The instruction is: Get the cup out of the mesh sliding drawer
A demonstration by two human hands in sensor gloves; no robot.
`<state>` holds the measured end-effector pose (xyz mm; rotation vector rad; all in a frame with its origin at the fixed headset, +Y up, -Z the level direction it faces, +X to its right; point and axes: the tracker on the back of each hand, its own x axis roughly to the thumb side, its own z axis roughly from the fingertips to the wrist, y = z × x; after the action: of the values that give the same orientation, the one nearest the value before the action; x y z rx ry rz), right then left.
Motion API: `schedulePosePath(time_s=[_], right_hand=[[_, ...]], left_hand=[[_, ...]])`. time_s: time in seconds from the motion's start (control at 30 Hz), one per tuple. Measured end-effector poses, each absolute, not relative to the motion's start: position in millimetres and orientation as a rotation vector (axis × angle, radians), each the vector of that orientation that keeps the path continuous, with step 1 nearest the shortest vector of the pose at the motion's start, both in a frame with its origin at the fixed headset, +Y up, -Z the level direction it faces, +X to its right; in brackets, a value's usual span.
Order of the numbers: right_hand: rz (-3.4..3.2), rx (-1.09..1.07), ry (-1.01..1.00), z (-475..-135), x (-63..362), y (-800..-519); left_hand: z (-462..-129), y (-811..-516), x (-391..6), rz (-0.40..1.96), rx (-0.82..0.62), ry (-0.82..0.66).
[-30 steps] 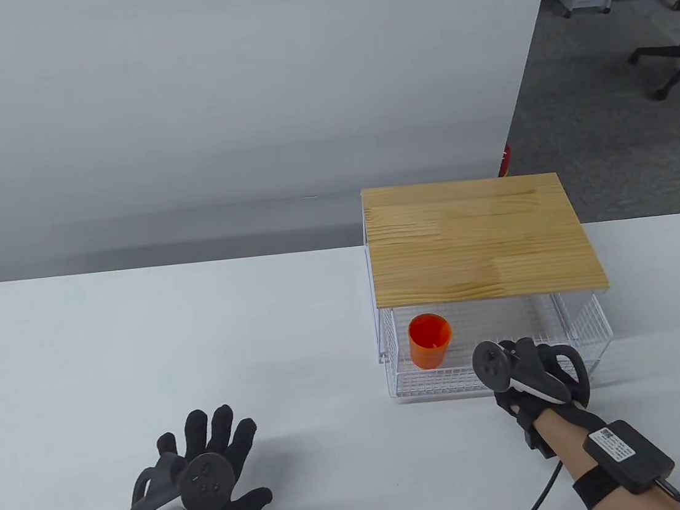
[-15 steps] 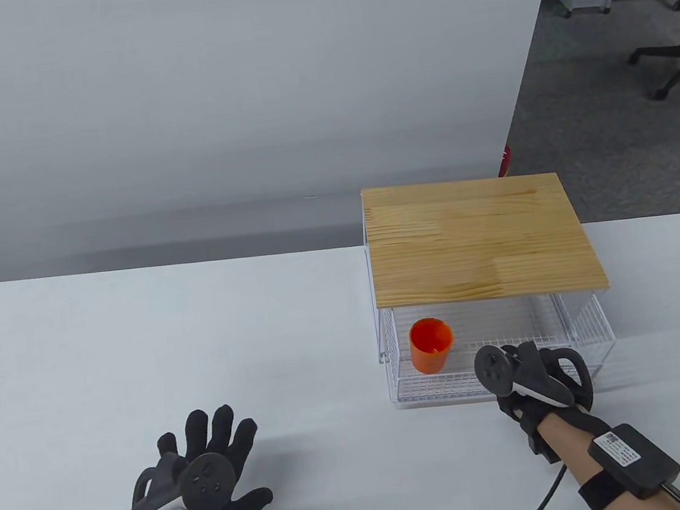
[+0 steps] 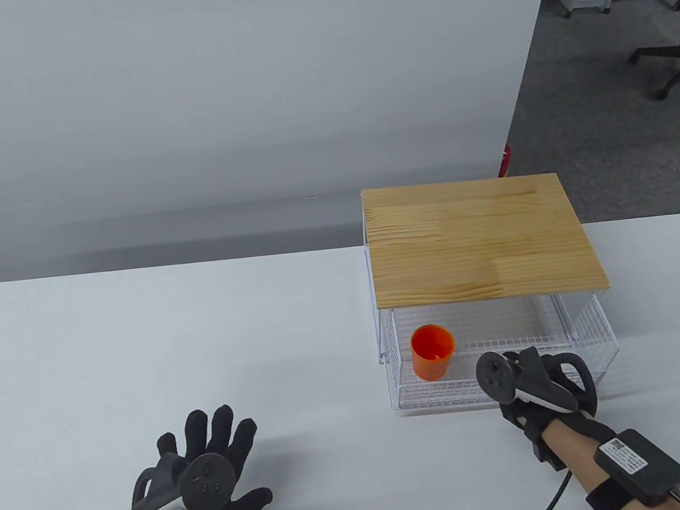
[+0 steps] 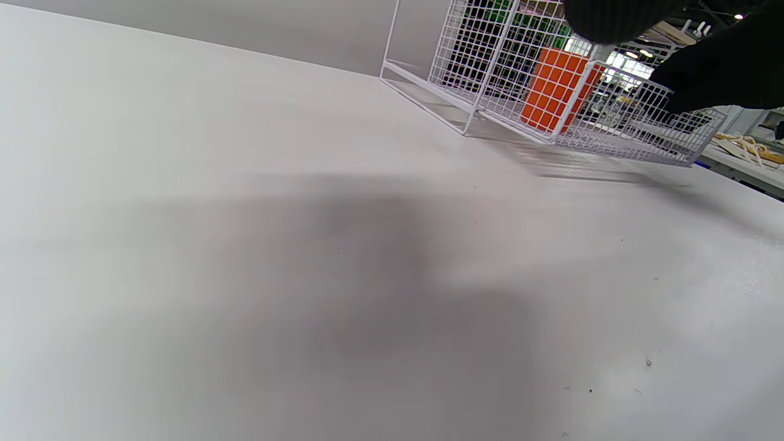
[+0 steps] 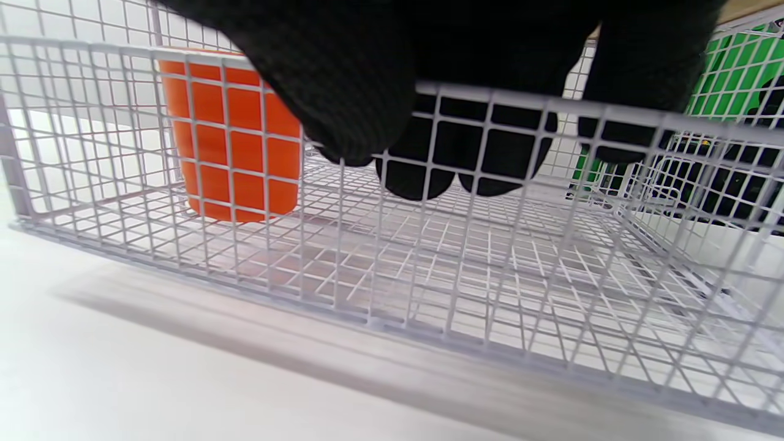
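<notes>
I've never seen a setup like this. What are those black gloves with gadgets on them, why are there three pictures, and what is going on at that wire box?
No robot here: these are a person's hands in black sensor gloves, each with a tracker strapped to its back. One picture looks down at the white table; the other two come from cameras on the wrists. On the table stands a wire frame with a wooden top, and a mesh drawer slides out of it. An orange cup stands upright in the drawer. The right hand hooks its fingers over the drawer's front rim. The left hand lies spread on the table, holding nothing.
</notes>
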<state>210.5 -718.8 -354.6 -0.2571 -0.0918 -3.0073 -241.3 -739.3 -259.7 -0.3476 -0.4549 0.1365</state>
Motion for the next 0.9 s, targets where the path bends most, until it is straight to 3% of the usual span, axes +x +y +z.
schedulePosePath(time_s=[0.9], right_hand=[[-2.982, -0.304, -0.14, -339, 210, -718]], left_hand=[[-259, -740, -239, 0.13, -0.347, -0.453]])
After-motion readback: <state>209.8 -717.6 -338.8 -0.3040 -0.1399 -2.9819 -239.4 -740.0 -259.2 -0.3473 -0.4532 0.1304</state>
